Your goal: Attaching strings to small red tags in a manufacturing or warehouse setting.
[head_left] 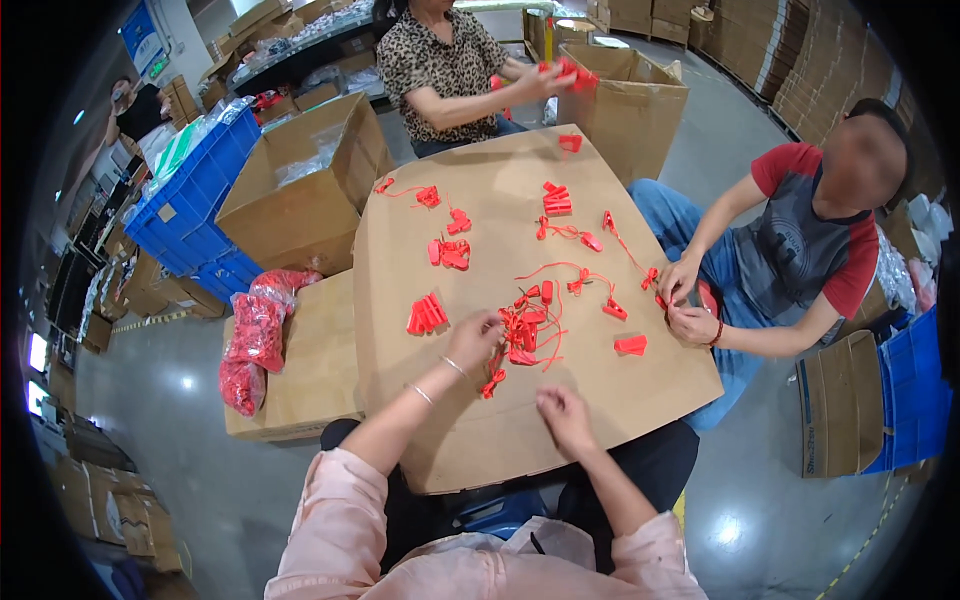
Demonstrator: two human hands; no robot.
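A tangled pile of small red plastic pieces with red cords (524, 335) lies on the cardboard-topped table (450, 440) in front of me. At the pile's left edge is my left hand (474, 342), its fingers pinched; what they hold, if anything, is hidden. My right hand (567, 420) rests lower down, to the right of the pile, fingers curled in and nothing visible in them. A neat group of red pieces without cords (428, 314) sits left of my left hand. One corded red piece (493, 383) lies just below the pile.
Further red clusters (449, 253) and stacked pieces (557, 199) are spread across the table. A co-worker at the right (780, 240) handles a corded piece; another across the table (460, 80) holds red pieces beside an open carton (625, 115). Bagged red pieces (256, 335) lie on a box at left.
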